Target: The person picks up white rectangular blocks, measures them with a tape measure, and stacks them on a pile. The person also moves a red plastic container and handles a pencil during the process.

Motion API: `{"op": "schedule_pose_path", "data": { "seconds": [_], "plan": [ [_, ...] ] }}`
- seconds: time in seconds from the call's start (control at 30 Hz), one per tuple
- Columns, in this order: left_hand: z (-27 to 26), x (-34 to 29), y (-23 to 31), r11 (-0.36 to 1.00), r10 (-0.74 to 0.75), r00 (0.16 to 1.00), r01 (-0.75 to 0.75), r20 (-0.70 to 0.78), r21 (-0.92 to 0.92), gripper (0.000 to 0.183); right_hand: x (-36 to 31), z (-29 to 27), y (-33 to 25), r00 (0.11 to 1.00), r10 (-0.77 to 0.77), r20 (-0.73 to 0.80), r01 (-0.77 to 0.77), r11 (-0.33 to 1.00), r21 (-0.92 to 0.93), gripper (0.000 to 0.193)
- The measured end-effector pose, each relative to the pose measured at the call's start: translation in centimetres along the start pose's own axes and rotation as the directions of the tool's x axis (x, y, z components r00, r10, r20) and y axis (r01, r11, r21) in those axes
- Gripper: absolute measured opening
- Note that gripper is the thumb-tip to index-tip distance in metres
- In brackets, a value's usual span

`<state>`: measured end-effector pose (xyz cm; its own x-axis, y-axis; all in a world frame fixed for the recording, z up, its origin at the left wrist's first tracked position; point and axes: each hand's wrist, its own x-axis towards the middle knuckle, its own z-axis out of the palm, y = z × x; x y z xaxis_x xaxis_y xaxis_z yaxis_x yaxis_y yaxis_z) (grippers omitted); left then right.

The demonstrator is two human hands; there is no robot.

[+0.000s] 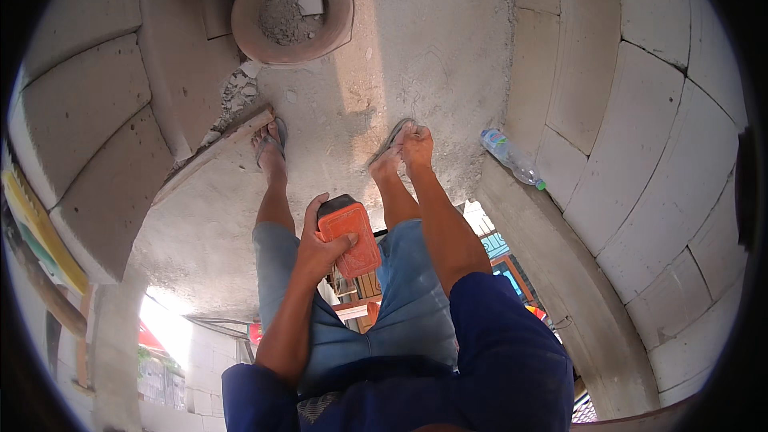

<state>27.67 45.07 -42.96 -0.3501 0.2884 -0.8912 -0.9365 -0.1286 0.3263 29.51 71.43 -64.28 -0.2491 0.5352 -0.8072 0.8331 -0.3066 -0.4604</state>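
Observation:
My left hand (316, 252) grips a flat rectangular block (353, 242), orange on its broad face and black at one end. The thumb lies across the orange face, and the block is held in front of my knees. Lower down, my right hand (418, 149) reaches to my right foot (386, 162) with its fingers curled in at the toes. What those fingers hold, if anything, is hidden. A dark sandal (392, 140) is under that foot, and another sandal (280, 134) is on my left foot.
A round tub (342, 12) with grey rubble and a pale broken piece stands ahead on the dusty concrete floor (448, 56). Broken chips (238, 94) lie left of it. Pale block walls rise both sides. A clear plastic bottle (512, 158) lies by the right wall (632, 152).

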Motion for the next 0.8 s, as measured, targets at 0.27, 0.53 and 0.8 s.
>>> {"op": "schedule_pose_path", "data": {
  "seconds": [0.27,0.53,0.8],
  "plan": [
    [-3.2,-1.3,1.4,0.998,0.018,1.000,-0.018,0.012,0.054,0.088,-3.9,-2.0,-4.8,0.993,-0.035,0.115,0.032,0.999,0.028,0.007],
    [-3.8,-0.2,2.0,0.997,-0.064,0.996,0.062,0.054,0.045,0.089,9.3,3.9,-1.7,0.992,-0.091,0.091,0.083,0.993,0.089,0.010],
    [-2.9,1.1,1.4,0.970,-0.220,0.975,0.223,0.043,-0.093,0.094,20.7,6.7,3.8,0.922,-0.274,-0.274,0.214,0.949,-0.230,0.038]
  ]
}}
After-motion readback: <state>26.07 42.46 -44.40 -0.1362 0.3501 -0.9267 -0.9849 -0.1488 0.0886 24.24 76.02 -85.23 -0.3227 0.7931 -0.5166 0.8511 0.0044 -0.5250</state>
